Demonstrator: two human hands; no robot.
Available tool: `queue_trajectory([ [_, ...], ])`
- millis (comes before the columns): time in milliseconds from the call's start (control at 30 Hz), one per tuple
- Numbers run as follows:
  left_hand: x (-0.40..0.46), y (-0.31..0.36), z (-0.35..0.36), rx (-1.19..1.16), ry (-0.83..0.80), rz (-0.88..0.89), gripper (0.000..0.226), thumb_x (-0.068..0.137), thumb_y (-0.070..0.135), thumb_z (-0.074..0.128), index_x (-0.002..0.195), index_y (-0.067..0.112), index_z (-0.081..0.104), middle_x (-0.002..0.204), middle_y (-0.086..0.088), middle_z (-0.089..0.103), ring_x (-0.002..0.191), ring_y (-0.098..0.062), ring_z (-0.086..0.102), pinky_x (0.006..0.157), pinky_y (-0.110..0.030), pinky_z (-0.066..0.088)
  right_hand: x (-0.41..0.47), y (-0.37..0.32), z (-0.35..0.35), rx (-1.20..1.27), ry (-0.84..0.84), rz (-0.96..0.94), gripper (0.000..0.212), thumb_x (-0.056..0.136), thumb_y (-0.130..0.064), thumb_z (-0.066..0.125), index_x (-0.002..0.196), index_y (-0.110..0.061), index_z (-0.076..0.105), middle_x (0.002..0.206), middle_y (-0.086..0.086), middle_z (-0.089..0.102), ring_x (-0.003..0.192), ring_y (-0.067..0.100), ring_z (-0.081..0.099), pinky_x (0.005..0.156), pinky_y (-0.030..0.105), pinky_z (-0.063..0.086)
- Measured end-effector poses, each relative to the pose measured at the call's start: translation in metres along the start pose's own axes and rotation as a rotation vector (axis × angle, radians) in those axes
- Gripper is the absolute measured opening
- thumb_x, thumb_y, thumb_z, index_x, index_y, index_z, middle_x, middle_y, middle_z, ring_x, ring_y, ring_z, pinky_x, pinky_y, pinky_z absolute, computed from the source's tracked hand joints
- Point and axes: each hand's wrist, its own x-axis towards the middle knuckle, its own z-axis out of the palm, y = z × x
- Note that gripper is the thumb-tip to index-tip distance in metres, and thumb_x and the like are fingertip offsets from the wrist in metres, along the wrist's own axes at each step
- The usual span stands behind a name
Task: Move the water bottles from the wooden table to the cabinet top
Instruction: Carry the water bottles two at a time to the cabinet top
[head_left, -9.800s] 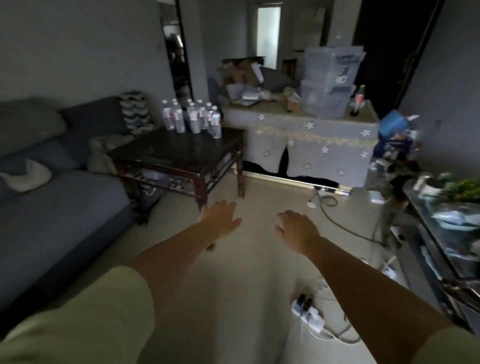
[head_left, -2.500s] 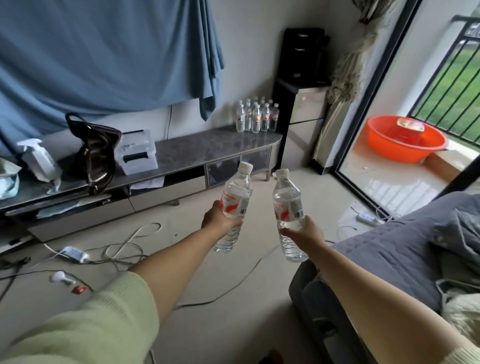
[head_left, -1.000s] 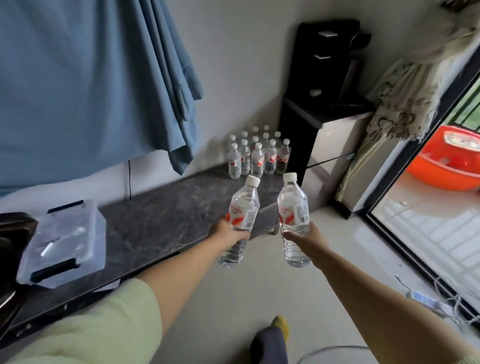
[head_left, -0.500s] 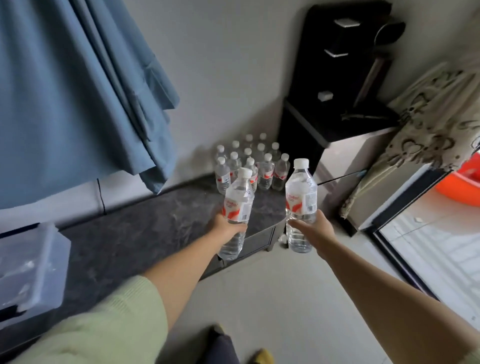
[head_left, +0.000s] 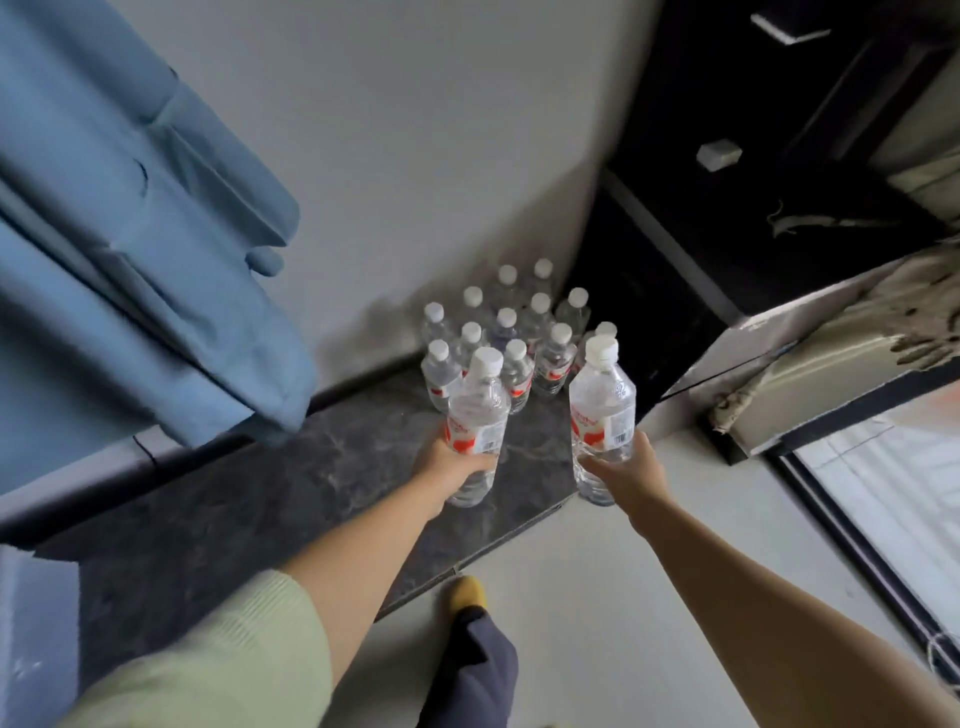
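Observation:
My left hand (head_left: 453, 463) grips a clear water bottle (head_left: 477, 410) with a white cap and red label, upright above the dark marble cabinet top (head_left: 291, 499). A second, like bottle (head_left: 602, 400) is held upright by my right hand (head_left: 626, 470), just over the cabinet's right end. Both sit right in front of a cluster of several bottles (head_left: 511, 332) standing in the cabinet top's far right corner against the wall. The wooden table is out of view.
A blue curtain (head_left: 130, 249) hangs over the cabinet's left part. A dark unit with a light side panel (head_left: 737, 218) stands right of the cabinet. A glass door frame (head_left: 852, 530) runs along the right. My yellow-socked foot (head_left: 467, 592) is on the pale floor.
I have stepped closer to the cabinet. Both hands have carried their bottles forward and down until they hang just before the bottle cluster.

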Motion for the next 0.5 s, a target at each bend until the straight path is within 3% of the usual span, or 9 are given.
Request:
queue_trajectory([
  [67, 0.031, 0.004, -0.002, -0.006, -0.001, 0.008, 0.048, 0.058, 0.018, 0.088, 0.093, 0.027, 0.056, 0.098, -0.001, 0.070, 0.095, -0.025, 0.067, 0.090, -0.043, 0.053, 0.025, 0.000, 0.018, 0.013, -0.005, 0.045, 0.056, 0.071, -0.014, 0.082, 0.118, -0.015, 0.052, 0.109, 0.006, 0.066, 0.097, 0.023, 0.064, 0.082, 0.040, 0.055],
  [200, 0.077, 0.004, 0.001, -0.006, -0.010, -0.003, 0.052, 0.054, 0.022, 0.090, 0.097, 0.025, 0.062, 0.095, 0.002, 0.073, 0.090, -0.020, 0.069, 0.085, -0.041, 0.056, 0.062, 0.005, 0.048, 0.036, 0.034, 0.091, 0.061, 0.071, -0.012, 0.081, 0.123, -0.016, 0.051, 0.112, 0.006, 0.065, 0.100, 0.025, 0.063, 0.072, 0.031, 0.052],
  [333, 0.115, -0.001, 0.021, -0.045, 0.056, 0.024, 0.040, 0.061, 0.016, 0.088, 0.085, 0.029, 0.059, 0.077, 0.017, 0.069, 0.080, -0.011, 0.066, 0.063, -0.015, 0.049, 0.103, 0.021, 0.073, 0.011, 0.108, 0.095, 0.057, 0.072, -0.013, 0.080, 0.120, -0.016, 0.049, 0.112, 0.005, 0.063, 0.102, 0.026, 0.062, 0.090, 0.044, 0.052],
  [433, 0.140, -0.010, 0.039, -0.045, 0.093, 0.052, 0.053, 0.066, 0.016, 0.086, 0.107, 0.028, 0.054, 0.097, 0.011, 0.066, 0.092, -0.013, 0.063, 0.079, -0.022, 0.048, 0.134, 0.039, 0.089, -0.027, 0.122, 0.077, 0.063, 0.073, -0.016, 0.079, 0.127, -0.018, 0.047, 0.113, 0.000, 0.060, 0.106, 0.025, 0.059, 0.092, 0.047, 0.050],
  [500, 0.156, -0.018, 0.051, -0.031, 0.138, 0.076, 0.062, 0.068, 0.018, 0.085, 0.121, 0.022, 0.053, 0.109, 0.003, 0.067, 0.100, -0.017, 0.062, 0.089, -0.029, 0.048, 0.149, 0.053, 0.100, -0.039, 0.130, 0.069, 0.062, 0.074, -0.020, 0.079, 0.127, -0.021, 0.047, 0.109, -0.004, 0.061, 0.101, 0.021, 0.059, 0.085, 0.039, 0.049],
])
